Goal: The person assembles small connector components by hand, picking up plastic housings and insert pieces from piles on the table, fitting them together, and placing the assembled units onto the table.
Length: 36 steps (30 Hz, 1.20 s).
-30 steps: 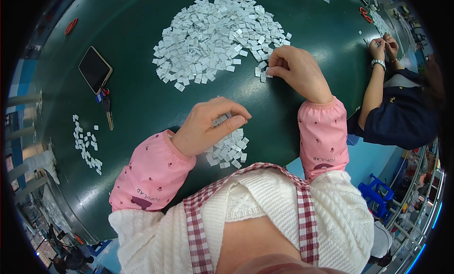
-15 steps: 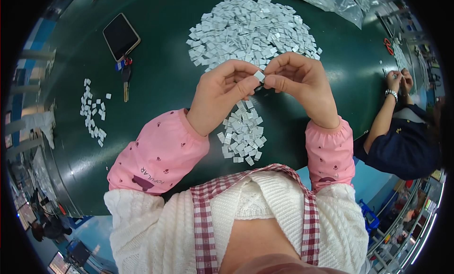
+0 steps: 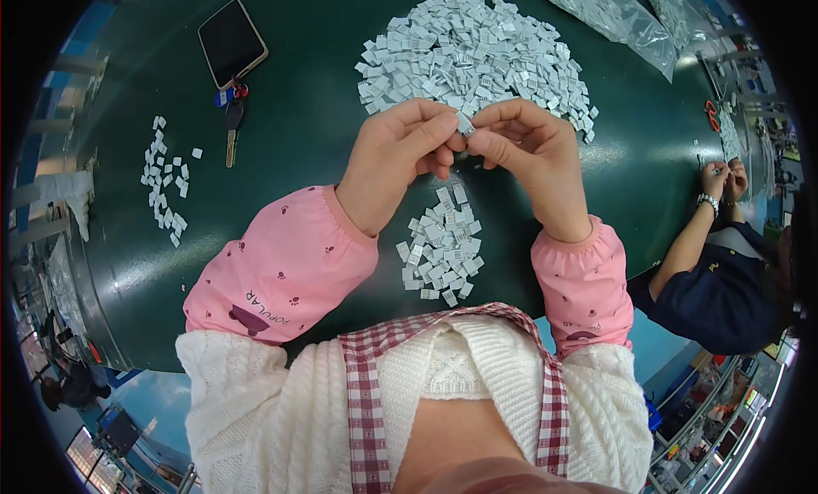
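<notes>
Between my fingertips is a small white rectangular plastic piece with slots (image 3: pixel 465 126). My left hand (image 3: pixel 404 144) pinches it from the left with thumb and forefinger. From the other side my right hand (image 3: pixel 527 149) grips it too, thumb and forefinger closed. A large heap of similar white pieces (image 3: pixel 477 46) lies just beyond my hands. Nearer to me, between my forearms, is a smaller pile of such pieces (image 3: pixel 443 248). What the other fingers might hold is hidden.
At the left lies a scattered group of white pieces (image 3: pixel 162 179). A phone (image 3: pixel 232 44) and a key (image 3: pixel 232 136) rest at the back left. Clear plastic bags (image 3: pixel 613 17) are at the back right, near orange-handled scissors (image 3: pixel 711 115). A co-worker (image 3: pixel 716 264) sits at the right.
The small white piece has turned in my fingers and now shows its slotted end. Both hands stay close together. The whole view has shifted slightly.
</notes>
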{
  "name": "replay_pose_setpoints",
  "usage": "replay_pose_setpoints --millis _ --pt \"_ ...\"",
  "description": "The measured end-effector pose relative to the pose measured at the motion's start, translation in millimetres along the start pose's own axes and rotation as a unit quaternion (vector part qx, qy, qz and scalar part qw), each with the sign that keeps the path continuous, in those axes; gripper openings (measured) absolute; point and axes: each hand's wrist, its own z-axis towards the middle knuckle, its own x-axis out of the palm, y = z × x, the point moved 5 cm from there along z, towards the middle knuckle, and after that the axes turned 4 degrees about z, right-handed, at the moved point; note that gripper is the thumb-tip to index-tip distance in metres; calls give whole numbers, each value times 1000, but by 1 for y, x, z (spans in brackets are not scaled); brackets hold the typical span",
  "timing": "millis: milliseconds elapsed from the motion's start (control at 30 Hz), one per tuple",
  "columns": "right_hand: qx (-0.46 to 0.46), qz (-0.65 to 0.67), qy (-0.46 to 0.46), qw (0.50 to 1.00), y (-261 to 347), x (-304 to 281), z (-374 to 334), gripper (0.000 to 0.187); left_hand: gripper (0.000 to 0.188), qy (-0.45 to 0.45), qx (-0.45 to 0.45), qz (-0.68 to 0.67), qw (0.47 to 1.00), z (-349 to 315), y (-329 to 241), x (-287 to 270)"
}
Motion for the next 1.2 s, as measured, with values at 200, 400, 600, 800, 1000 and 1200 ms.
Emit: replay_pose_setpoints --millis 200,400,600,800,1000,1200 --pt "-197 -302 -95 928 13 5 -10 14 21 -5 18 24 1000 1 1 4" --pt "-403 -458 -98 786 24 21 -23 21 28 28 7 -6 1000 1 1 5" --pt "-404 -439 -88 797 22 20 -22 26 28 50 3 -38 998 3 2 5" --pt "-381 -405 -112 824 20 13 -18 29 22 2 11 -23 1000 1 2 1" --pt "-359 -400 -90 839 16 14 -17 25 22 -36 -17 -12 999 1 3 -1" --pt "-106 -157 -33 981 -5 -6 -2 17 26 -9 -92 5 996 -3 2 1"
